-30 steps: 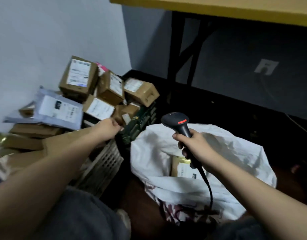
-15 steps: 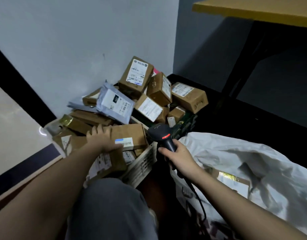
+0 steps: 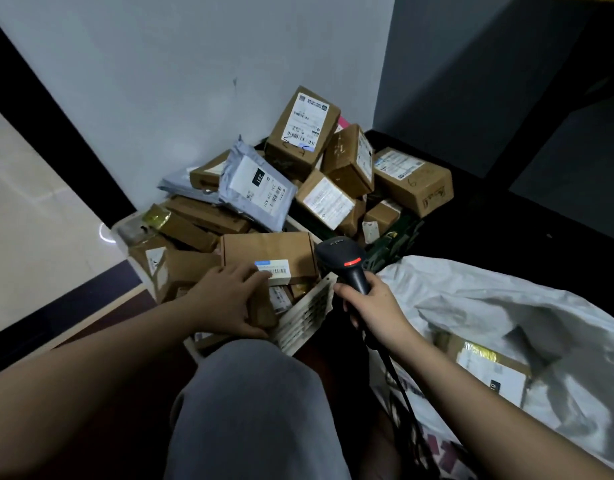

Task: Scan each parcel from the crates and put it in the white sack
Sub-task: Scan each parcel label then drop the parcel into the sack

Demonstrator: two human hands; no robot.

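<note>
Brown cardboard parcels and a grey mailer bag (image 3: 257,188) are heaped in a white slatted crate (image 3: 305,315) and a dark green crate (image 3: 397,237) against the wall. My left hand (image 3: 229,301) lies on the near heap. Its fingers reach the labelled edge of a flat brown box (image 3: 267,249), and its thumb curls round a smaller brown parcel (image 3: 262,311). My right hand (image 3: 373,308) grips a black barcode scanner (image 3: 343,263), whose red-lit head points at the flat box. The white sack (image 3: 499,299) lies open at the right with a labelled parcel (image 3: 489,372) inside.
My grey-trousered knee (image 3: 250,410) fills the bottom middle, just in front of the white crate. The scanner cable (image 3: 399,382) hangs down between my knee and the sack. A pale wall (image 3: 194,81) stands behind the crates, and tiled floor (image 3: 32,209) lies at the left.
The view swung left from the sack to the crates. My left hand came down from the far pile onto the near crate's parcels. The scanner moved from over the sack to beside the flat box.
</note>
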